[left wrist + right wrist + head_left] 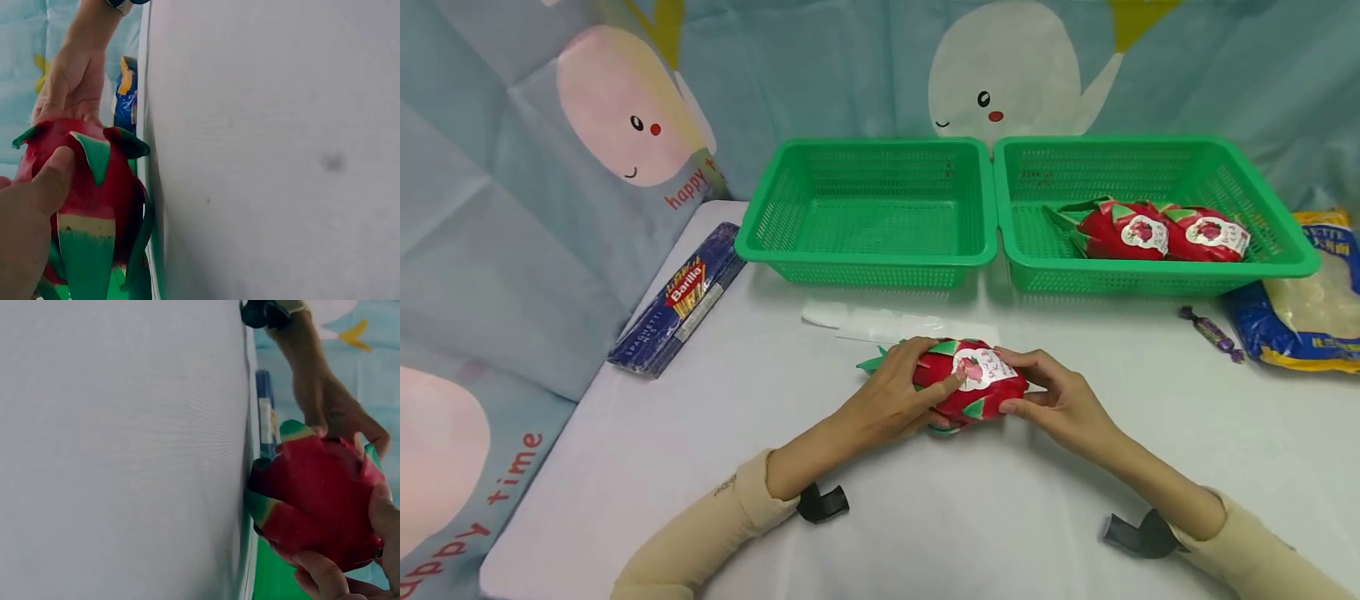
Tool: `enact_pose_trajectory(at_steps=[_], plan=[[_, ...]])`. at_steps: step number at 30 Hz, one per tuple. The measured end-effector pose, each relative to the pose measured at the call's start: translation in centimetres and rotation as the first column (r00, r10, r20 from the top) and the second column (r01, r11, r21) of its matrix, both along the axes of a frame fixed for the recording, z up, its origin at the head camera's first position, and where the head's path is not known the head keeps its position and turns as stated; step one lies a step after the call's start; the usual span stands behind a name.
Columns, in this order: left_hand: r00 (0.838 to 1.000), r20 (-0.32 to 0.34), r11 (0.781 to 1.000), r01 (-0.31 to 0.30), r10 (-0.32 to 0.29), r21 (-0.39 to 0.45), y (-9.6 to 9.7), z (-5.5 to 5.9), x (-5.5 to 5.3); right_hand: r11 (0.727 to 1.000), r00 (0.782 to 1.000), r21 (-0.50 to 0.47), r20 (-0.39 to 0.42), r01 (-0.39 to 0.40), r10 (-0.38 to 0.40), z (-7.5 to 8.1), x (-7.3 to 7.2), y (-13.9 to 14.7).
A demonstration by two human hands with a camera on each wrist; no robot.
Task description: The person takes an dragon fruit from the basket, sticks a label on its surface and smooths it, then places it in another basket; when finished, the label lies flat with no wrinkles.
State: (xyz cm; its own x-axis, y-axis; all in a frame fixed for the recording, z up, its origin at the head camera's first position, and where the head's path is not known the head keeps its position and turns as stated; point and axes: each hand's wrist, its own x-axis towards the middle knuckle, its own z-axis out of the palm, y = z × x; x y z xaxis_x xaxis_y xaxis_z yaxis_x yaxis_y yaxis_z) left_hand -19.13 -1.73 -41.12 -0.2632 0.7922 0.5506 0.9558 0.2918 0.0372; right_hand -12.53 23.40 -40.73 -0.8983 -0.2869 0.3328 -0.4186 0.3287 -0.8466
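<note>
A red dragon fruit with green-tipped scales and a white label lies sideways low over the white table in the head view. My left hand grips its leafy end from the left, with the index finger reaching to the label. At the opposite end, my right hand holds the fruit between thumb and fingers. The left wrist view shows the left thumb pressed on the red skin of the fruit. From the right wrist, the right thumb and fingers sit around the fruit's rounded end.
Behind the hands stand a left green basket and a right green basket holding two dragon fruits. A clear plastic strip lies before them. A spaghetti box is left; a purple wrapped candy and noodle bag are right.
</note>
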Motion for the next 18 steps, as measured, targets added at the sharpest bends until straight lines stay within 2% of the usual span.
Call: enact_pose_trajectory(at_steps=[2,5,9,11,14,18], plan=[[1.0,0.007,1.0,0.007,-0.007,-0.013,0.0,0.1,0.0,0.999,0.998,0.025,-0.057,-0.021,0.022,0.0,0.0,0.1],[1.0,0.025,0.999,0.001,0.0,-0.034,0.1,0.5,0.0,0.991,0.994,0.13,-0.102,-0.024,0.037,0.4,-0.2,0.2],[0.999,0.045,0.997,-0.026,0.029,-0.071,0.2,0.8,0.1,0.974,0.995,0.219,-0.072,-0.049,0.066,1.0,-0.8,0.2],[0.997,0.053,0.995,-0.048,0.053,-0.086,0.2,0.9,0.1,0.978,0.998,0.204,-0.031,-0.047,0.055,1.1,-1.0,0.1],[0.994,0.076,0.993,-0.074,0.081,-0.088,0.1,0.7,0.1,0.99,1.0,0.142,0.017,-0.002,0.0,1.0,-1.1,0.0],[0.993,0.08,0.995,-0.08,0.084,-0.059,0.0,0.4,0.0,0.997,0.997,0.064,0.052,0.045,-0.049,0.9,-0.9,0.1]])
